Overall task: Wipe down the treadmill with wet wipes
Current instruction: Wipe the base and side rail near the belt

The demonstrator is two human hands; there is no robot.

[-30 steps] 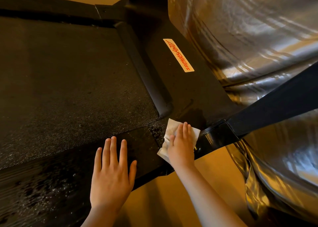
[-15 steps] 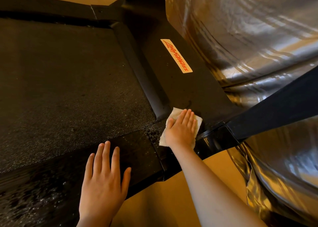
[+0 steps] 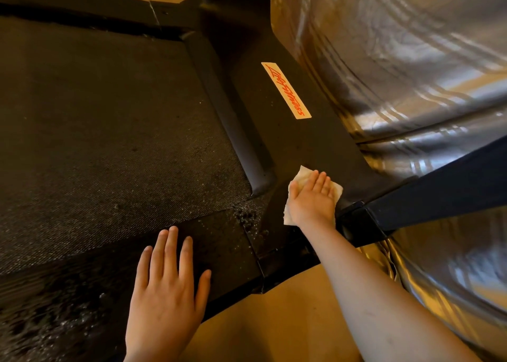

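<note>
My right hand is down flat, fingers straight and together, pressing the wipe onto the black side rail of the treadmill; the wipe lies under my palm and peeks out past fingertips and thumb. My left hand rests flat, fingers slightly spread, on the rear cover beside the belt. Further up the rail there's an orange sticker, with a crinkled silver sheet off right.

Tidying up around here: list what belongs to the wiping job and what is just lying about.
Part of the job: wipe, pressed flat under the right hand; treadmill; left hand, resting flat on its end.
Just lying about: crinkled silver cover beside the treadmill; floor.
</note>
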